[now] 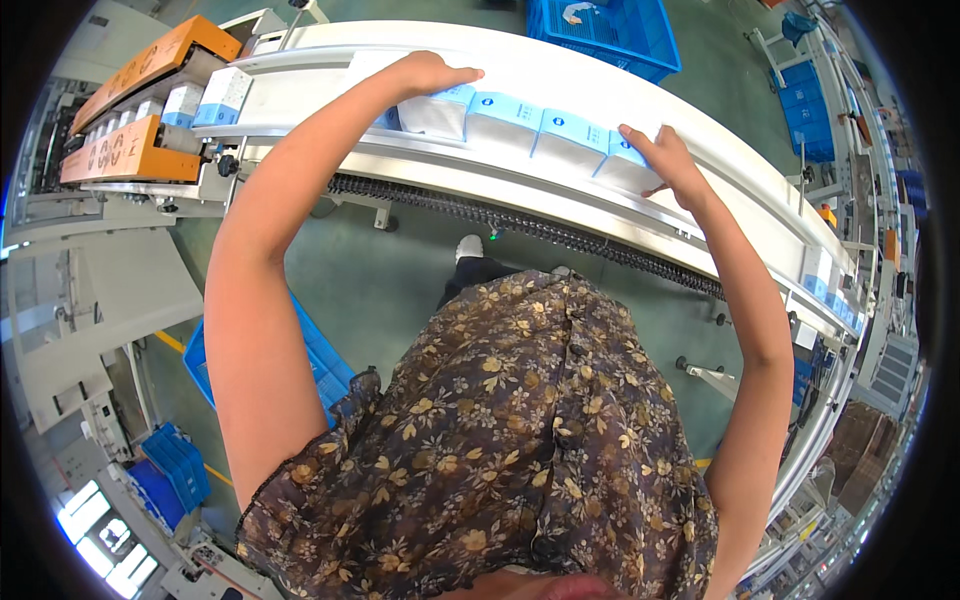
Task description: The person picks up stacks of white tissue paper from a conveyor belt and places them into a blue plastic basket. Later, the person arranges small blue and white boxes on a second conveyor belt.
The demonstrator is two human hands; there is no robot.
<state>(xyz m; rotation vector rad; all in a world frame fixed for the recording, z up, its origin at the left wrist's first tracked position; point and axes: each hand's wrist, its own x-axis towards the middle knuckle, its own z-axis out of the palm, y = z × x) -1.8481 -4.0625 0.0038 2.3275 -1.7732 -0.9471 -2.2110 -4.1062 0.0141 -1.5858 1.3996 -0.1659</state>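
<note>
A row of several blue-and-white packs [502,122] stands side by side on the white conveyor belt [560,60]. My left hand [430,74] grips the left end of this row, its thumb stretched over the top and its other fingers mostly hidden. At the opposite end, my right hand [668,165] holds the last pack [624,165], thumb on top and fingers against its outer side. The packs are squeezed together between both hands, close to the near metal guide rail [480,160].
On the left, more packs [222,98] come out between orange guards [130,150]. Others [818,270] stand farther down the line at right. A blue crate [620,40] lies beyond the belt; another [325,350] is by my left arm. A black chain [520,222] runs below the belt's near edge.
</note>
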